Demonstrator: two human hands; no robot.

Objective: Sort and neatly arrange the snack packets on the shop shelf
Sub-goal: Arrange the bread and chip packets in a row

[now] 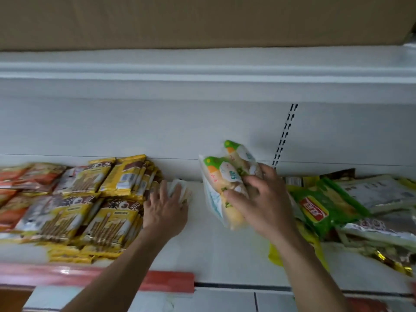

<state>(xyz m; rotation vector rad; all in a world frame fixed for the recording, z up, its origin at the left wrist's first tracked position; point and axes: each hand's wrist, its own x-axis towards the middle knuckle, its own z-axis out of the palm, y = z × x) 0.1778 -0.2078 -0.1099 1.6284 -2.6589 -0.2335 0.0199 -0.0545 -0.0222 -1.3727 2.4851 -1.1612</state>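
Note:
My right hand (258, 199) grips two pale snack packets with green tops (227, 176), lifted just above the white shelf (213, 248) at its middle. My left hand (165, 208) lies flat on a small white packet (180, 188) beside stacked yellow-and-brown stick-snack packets (101, 210). Orange packets (15, 188) are stacked at the far left. A loose jumble of green, yellow and silver packets (351, 206) lies to the right of my right hand.
The white back wall has a slotted upright (284, 134) behind my right hand. A white upper shelf edge (202, 70) and a cardboard box (202, 19) hang above. A red price strip (168, 280) runs along the shelf's front left.

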